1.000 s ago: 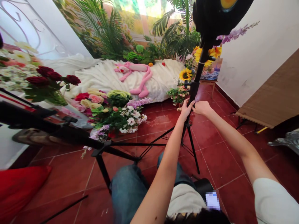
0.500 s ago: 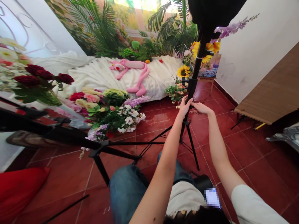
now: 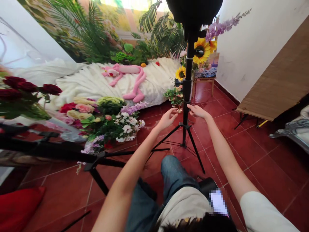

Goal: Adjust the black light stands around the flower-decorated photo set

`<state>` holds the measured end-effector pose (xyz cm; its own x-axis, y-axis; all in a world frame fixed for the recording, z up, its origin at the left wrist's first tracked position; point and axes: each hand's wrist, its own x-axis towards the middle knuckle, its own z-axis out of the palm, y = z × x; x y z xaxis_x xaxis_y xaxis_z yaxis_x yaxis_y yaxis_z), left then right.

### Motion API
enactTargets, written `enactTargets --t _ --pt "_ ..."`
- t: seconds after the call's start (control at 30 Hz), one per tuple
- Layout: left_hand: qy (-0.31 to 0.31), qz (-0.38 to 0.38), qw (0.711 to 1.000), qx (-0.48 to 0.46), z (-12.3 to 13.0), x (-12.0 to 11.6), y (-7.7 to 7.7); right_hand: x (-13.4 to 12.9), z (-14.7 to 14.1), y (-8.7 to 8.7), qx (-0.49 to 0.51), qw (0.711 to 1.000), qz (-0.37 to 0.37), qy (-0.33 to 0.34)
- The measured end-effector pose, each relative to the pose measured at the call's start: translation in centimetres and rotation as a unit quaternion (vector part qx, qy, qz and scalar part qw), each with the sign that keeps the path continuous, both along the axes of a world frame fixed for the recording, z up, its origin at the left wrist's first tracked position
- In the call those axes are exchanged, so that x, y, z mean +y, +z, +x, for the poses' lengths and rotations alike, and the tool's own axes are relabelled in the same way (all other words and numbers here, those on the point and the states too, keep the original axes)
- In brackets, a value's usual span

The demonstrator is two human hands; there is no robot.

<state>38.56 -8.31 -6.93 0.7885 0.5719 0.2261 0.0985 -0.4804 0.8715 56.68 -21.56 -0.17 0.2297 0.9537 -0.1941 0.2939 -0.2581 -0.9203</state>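
Before you lies a red tiled floor (image 3: 241, 151), and at its far end a white blanket (image 3: 96, 82) with a pink plush toy (image 3: 127, 75) stretched out on it. Left of you a bed of flowers (image 3: 106, 119) covers the floor, roses, white blossoms and purple sprays together; red roses (image 3: 21, 88) stand nearer at the left edge. A small gold vase (image 3: 179, 109) holds a leafy bunch just behind the light stand (image 3: 187, 93). That stand is black, upright on three spread legs in the middle of the floor, with a dark lamp head (image 3: 193, 13) on top. Your left hand (image 3: 169, 117) hovers just left of the pole, fingers loosely open, not touching. Your right hand (image 3: 196, 111) is open too, fingertips just beside the pole; contact cannot be made out.
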Motion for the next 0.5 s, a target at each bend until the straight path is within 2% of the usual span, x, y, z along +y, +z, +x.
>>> enactTargets --t 0.07,0.17,0.3,0.37,0.43,0.5 --pt "0.013 0.04 0.997 0.057 -5.8 1.3 -0.6 0.0 -0.1 -0.2 -0.023 1.0 0.014 -0.011" --pt "0.09 0.059 0.985 0.133 -15.3 3.6 -0.7 0.0 -0.4 -0.5 -0.081 0.995 0.039 -0.053" --pt "0.234 0.036 0.949 0.208 -26.9 5.7 0.9 -0.1 -0.5 -1.2 -0.116 0.989 0.039 -0.085" --pt "0.302 0.021 0.931 0.207 -31.4 6.2 2.3 -0.1 -0.3 -1.5 -0.124 0.988 0.04 -0.078" --pt "0.372 -0.004 0.905 0.207 -34.8 6.1 3.7 -0.1 0.1 -1.7 -0.133 0.987 0.049 -0.07" --pt "0.482 0.0 0.846 0.229 -37.0 5.7 5.1 -0.1 0.6 -1.9 -0.142 0.986 0.055 -0.067"
